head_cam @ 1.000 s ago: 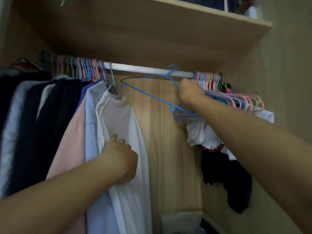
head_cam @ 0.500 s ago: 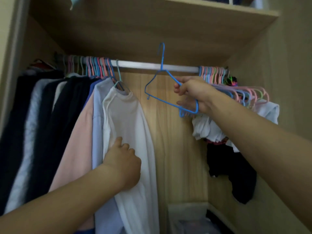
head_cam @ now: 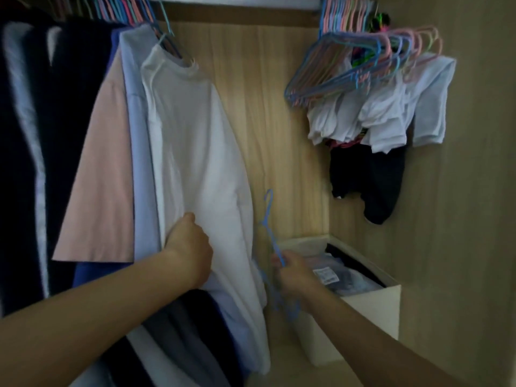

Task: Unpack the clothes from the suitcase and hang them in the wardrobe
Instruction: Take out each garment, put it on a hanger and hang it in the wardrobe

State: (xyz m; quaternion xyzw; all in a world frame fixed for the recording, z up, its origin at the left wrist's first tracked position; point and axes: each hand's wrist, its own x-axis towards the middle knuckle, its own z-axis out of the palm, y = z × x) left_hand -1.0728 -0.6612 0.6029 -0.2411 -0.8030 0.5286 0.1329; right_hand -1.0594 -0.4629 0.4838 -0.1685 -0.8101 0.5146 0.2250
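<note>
- Blue hanger pinched in right hand, low in the wardrobe, hook pointing up, just right of the white T-shirt's hem.
- White T-shirt hung on the rail, rightmost of the row of clothes at left.
- Left hand gripping the T-shirt's lower left edge, fingers curled into the fabric.
- Hands apart, the shirt's hem between them.
- Pale blue shirt, pink shirt and dark garments packed just left of the white one.
- Bunch of empty pastel hangers at far right on the rail, white clothes and a black garment draped below them.
- White fabric bin on the wardrobe floor at right, folded clothes inside.
</note>
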